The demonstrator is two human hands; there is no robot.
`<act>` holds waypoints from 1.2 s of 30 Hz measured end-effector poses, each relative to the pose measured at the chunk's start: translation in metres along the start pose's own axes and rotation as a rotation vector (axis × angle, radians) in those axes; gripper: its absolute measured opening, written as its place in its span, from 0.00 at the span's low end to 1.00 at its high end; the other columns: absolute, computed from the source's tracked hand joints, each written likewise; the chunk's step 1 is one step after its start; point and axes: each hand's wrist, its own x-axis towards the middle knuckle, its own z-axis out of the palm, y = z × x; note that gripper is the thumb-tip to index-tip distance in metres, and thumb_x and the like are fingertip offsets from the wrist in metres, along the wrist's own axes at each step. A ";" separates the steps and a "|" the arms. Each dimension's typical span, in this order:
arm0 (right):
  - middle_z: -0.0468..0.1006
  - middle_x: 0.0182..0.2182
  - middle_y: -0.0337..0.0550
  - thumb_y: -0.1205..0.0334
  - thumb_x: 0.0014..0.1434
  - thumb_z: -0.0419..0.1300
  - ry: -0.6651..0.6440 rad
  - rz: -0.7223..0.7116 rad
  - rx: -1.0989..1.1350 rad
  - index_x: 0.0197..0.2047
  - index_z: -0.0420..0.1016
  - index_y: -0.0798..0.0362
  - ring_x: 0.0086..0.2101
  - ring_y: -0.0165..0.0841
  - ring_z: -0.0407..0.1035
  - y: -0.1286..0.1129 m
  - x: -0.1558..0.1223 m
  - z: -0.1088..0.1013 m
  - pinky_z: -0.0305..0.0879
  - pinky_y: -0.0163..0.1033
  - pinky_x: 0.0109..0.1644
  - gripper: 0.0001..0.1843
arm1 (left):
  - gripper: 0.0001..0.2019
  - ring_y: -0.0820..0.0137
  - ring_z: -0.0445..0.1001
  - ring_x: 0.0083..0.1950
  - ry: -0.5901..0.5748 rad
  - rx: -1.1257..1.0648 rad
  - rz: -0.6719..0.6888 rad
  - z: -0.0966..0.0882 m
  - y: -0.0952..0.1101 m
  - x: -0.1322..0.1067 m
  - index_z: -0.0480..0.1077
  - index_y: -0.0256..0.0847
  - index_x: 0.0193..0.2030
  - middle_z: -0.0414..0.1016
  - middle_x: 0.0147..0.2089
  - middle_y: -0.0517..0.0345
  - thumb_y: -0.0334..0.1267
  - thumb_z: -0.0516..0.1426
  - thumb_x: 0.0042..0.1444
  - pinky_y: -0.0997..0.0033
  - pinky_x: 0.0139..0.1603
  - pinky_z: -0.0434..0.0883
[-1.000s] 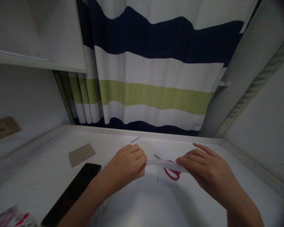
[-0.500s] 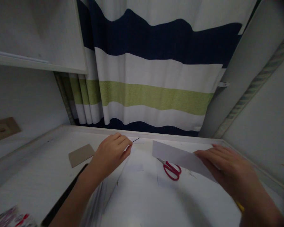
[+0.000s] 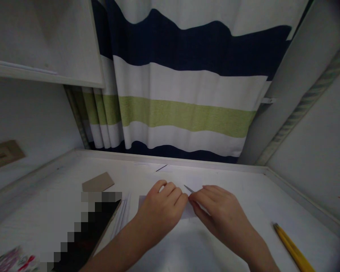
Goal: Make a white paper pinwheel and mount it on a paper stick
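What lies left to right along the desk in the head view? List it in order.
Patterned wrapper → cardboard piece → loose white sheets → left hand → right hand → yellow pencil. The folded paper pinched by both hands overlaps them, so it is omitted.

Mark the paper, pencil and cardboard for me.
paper [image 3: 188, 212], head view, exposed middle part
pencil [image 3: 291, 247], head view, middle of the yellow shaft
cardboard [image 3: 98, 182], head view, centre of its top face

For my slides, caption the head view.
Left hand and right hand pinch a small white paper sheet on a white desk near a yellow pencil.
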 end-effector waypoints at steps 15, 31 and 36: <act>0.74 0.22 0.38 0.68 0.51 0.56 -0.033 0.101 0.087 0.28 0.73 0.52 0.26 0.32 0.64 0.008 -0.002 -0.008 0.57 0.37 0.31 0.05 | 0.10 0.68 0.64 0.33 0.006 0.036 0.019 -0.017 -0.019 -0.002 0.67 0.42 0.33 0.71 0.29 0.62 0.30 0.46 0.57 0.61 0.39 0.55; 0.74 0.40 0.46 0.59 0.54 0.54 -0.050 0.078 0.114 0.46 0.66 0.53 0.41 0.38 0.65 0.021 -0.007 -0.009 0.60 0.44 0.45 0.16 | 0.06 0.67 0.64 0.33 -0.069 0.052 -0.039 -0.020 -0.022 -0.002 0.66 0.41 0.30 0.70 0.28 0.61 0.29 0.50 0.53 0.60 0.39 0.56; 0.75 0.28 0.40 0.67 0.59 0.47 -0.232 0.035 0.092 0.37 0.70 0.51 0.30 0.33 0.68 0.000 0.001 0.003 0.61 0.39 0.37 0.10 | 0.07 0.68 0.64 0.34 -0.079 -0.047 -0.013 -0.013 -0.011 0.000 0.67 0.41 0.37 0.70 0.30 0.61 0.31 0.49 0.55 0.61 0.41 0.57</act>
